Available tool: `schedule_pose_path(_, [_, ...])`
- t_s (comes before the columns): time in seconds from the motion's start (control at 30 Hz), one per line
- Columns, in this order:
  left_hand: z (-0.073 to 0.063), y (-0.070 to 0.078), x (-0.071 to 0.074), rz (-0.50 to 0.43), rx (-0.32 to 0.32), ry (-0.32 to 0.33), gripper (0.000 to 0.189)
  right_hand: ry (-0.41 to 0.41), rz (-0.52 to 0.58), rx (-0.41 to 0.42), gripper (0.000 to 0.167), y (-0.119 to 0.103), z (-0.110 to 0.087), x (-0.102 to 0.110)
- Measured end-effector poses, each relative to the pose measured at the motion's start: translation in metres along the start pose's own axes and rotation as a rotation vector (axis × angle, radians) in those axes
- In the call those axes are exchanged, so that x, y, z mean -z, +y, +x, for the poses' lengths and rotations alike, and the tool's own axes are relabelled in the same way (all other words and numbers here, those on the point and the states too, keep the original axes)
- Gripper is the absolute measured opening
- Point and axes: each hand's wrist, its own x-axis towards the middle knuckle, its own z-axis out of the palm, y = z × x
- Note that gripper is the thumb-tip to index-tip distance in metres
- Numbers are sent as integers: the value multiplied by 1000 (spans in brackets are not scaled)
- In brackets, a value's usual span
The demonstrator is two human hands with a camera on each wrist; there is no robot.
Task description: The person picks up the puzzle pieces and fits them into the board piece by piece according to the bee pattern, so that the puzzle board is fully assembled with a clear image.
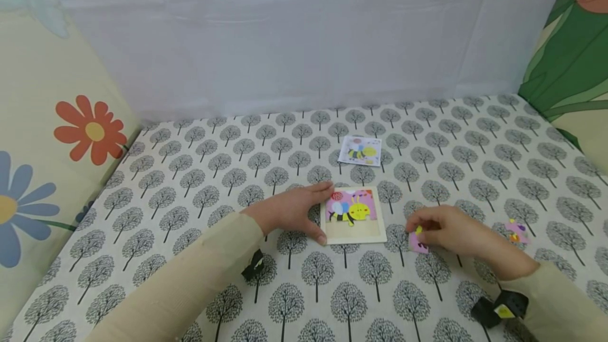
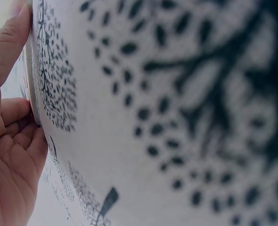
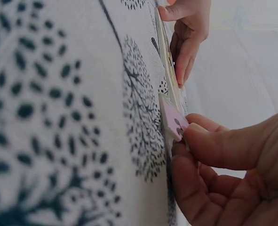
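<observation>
A square wooden puzzle board lies on the cloth, with a yellow-and-black bee picture on pink across its upper part and bare wood showing below. My left hand holds the board's left side, thumb at the lower corner and fingers at the upper one. To the right of the board, my right hand pinches a pink puzzle piece between thumb and fingers. The piece is tilted, close to the cloth; the fingers hide part of it. Another puzzle piece, pink with orange and purple marks, lies beyond the right wrist.
Behind the board lies a printed card with a similar bee picture. A white cloth with black trees covers the table. A white sheet hangs at the back, with flower-patterned panels at both sides. Black straps hang by both wrists.
</observation>
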Motion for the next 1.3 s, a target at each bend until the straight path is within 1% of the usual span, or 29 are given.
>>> schedule_pose_path(0.07, [0, 0, 0, 2, 1, 0, 109, -2, 13, -19, 19, 0, 0, 1])
schedule_pose_path(0.23, [0, 0, 0, 2, 0, 3, 109, -27, 92, -68, 21, 0, 1, 5])
schedule_pose_path(0.4, [0, 0, -1, -10, -2, 3, 109, -56, 186, -66, 18, 2, 3, 6])
schedule_pose_path(0.67, [0, -1, -1, -17, -6, 6, 108, -51, 317, -102, 21, -1, 7, 3])
schedule_pose_path(0.77, [-1, -1, -1, -20, -6, 8, 108, -57, 339, -107, 20, -4, 9, 3])
schedule_pose_path(0.9, [-1, -1, 0, -17, -3, 7, 108, -51, 346, -91, 22, -8, 12, 1])
schedule_pose_path(1.03, [0, -1, 0, -15, 0, 4, 109, -14, 336, -95, 27, -12, 16, -2])
schedule_pose_path(1.13, [0, -1, -1, -12, -5, 4, 109, 21, 325, -114, 28, -15, 19, -6])
schedule_pose_path(1.3, [-1, -1, 0, -14, -11, 4, 108, 48, 344, -143, 30, -22, 24, -11])
